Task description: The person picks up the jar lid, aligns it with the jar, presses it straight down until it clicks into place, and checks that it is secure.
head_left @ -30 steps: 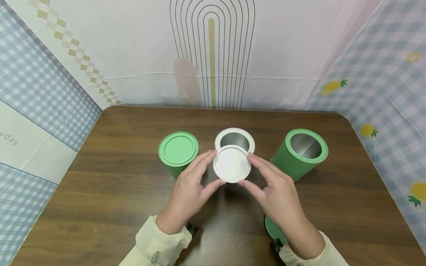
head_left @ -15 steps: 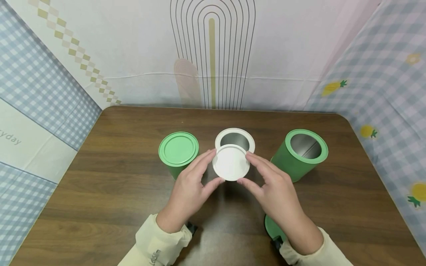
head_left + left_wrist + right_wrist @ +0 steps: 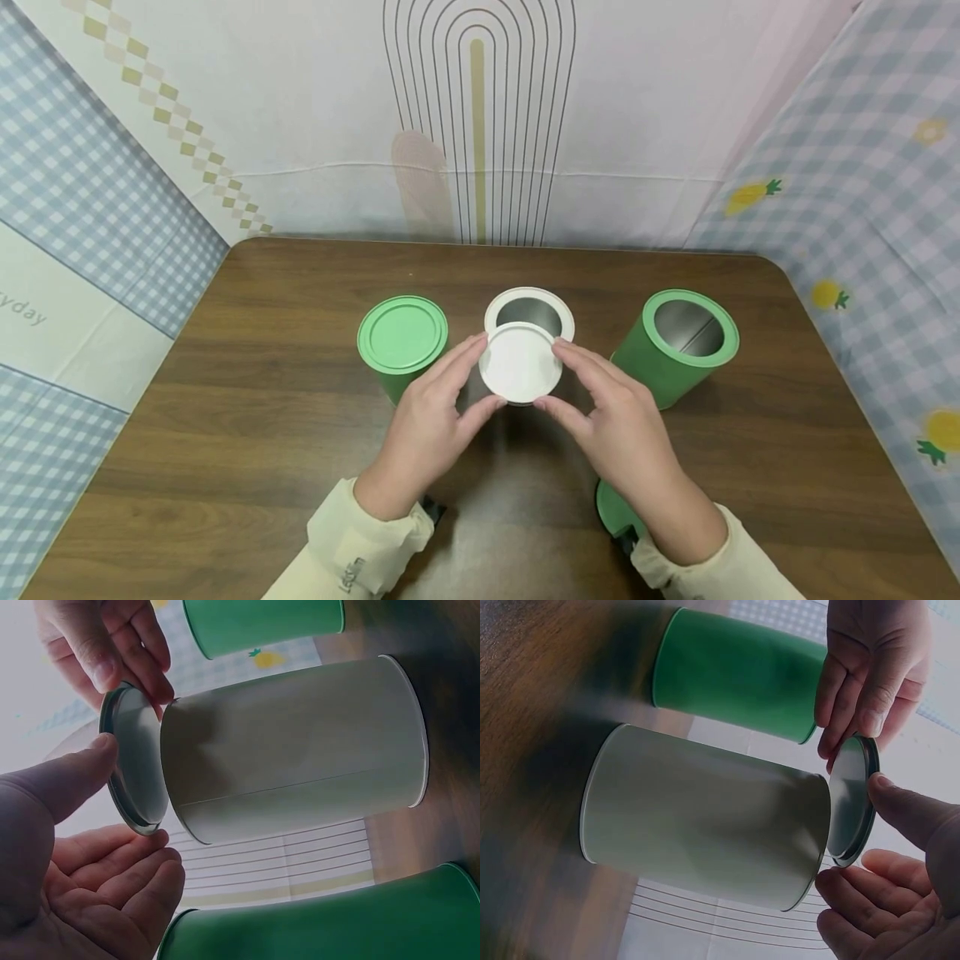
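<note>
A round white lid (image 3: pixel 521 363) is pinched at its left edge by my left hand (image 3: pixel 427 421) and at its right edge by my right hand (image 3: pixel 626 421). Thumbs sit on the near side of the rim, fingers toward the far side. Behind the lid stands a white can (image 3: pixel 491 321) with its top uncovered and its metal inside showing. From the left wrist view, the lid (image 3: pixel 139 761) is tilted close to the mouth of the white can (image 3: pixel 300 742); whether they touch I cannot tell. In the right wrist view, the lid (image 3: pixel 853 799) overlaps the can's rim.
On the left stands a green can (image 3: pixel 402 335) with its lid on. An uncovered green can (image 3: pixel 656 362) is at the right. A green lid (image 3: pixel 617 510) lies on the wooden table (image 3: pixel 225 433), partly hidden under my right wrist. Patterned cloth (image 3: pixel 330 108) hangs behind.
Both hands have brought the white lid slightly farther from me, toward the mouth of the white can. The cans and the green lid have stayed in place.
</note>
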A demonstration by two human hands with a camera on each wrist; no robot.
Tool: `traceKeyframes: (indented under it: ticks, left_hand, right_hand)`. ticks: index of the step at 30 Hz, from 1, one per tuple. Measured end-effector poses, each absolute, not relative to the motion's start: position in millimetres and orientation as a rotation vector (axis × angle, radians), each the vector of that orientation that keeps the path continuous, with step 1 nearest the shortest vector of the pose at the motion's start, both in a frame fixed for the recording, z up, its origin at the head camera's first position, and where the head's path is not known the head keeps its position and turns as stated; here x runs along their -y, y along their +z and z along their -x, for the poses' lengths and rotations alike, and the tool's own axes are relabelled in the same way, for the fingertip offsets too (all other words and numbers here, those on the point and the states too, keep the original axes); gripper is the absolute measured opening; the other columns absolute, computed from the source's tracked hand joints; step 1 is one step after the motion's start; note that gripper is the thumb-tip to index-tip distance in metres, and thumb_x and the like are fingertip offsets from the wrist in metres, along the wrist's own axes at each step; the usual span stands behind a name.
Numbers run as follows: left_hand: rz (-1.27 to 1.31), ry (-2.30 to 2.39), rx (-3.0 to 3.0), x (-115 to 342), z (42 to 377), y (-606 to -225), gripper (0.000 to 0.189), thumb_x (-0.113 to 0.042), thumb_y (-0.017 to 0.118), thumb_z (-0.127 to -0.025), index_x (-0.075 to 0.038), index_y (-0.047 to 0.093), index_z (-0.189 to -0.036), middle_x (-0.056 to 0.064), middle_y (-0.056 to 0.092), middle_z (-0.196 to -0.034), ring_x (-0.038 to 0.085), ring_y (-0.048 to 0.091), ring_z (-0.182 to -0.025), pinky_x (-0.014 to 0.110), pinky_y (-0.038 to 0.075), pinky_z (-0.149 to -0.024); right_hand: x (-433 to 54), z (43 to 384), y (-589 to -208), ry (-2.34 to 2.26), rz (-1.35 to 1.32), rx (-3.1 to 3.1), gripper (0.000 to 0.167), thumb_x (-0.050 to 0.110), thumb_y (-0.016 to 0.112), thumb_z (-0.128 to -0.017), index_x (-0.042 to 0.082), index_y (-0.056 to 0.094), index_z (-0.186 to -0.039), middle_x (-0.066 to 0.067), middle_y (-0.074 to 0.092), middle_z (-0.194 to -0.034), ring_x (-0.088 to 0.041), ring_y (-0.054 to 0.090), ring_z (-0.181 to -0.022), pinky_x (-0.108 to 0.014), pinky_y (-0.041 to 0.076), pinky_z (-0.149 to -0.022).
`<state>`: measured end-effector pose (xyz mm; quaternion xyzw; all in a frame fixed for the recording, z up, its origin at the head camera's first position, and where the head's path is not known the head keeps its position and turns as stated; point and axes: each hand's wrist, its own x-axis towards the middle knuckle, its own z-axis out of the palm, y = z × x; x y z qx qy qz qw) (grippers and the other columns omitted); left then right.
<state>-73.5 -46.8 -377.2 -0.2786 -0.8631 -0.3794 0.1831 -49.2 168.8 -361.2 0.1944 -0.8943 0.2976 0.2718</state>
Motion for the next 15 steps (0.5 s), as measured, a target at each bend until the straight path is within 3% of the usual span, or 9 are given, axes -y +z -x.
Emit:
traceKeyframes:
  ticks: [15]
  left_hand:
    - [0.77, -1.039, 2.468, 44.7, 74.7, -374.5, 0.063, -0.014, 0.085, -0.082, 0.001, 0.058, -0.137, 0.012, 0.06, -0.139, 0.023, 0.059, -0.127, 0.037, 0.049, -0.104]
  right_hand:
    - [-170.9, 52.3, -360.4, 0.806, -0.489, 2.453, 0.064, 0.014, 0.094, -0.067, 0.002, 0.069, -0.125, -0.014, 0.07, -0.122, -0.03, 0.068, -0.111, -0.046, 0.058, -0.087]
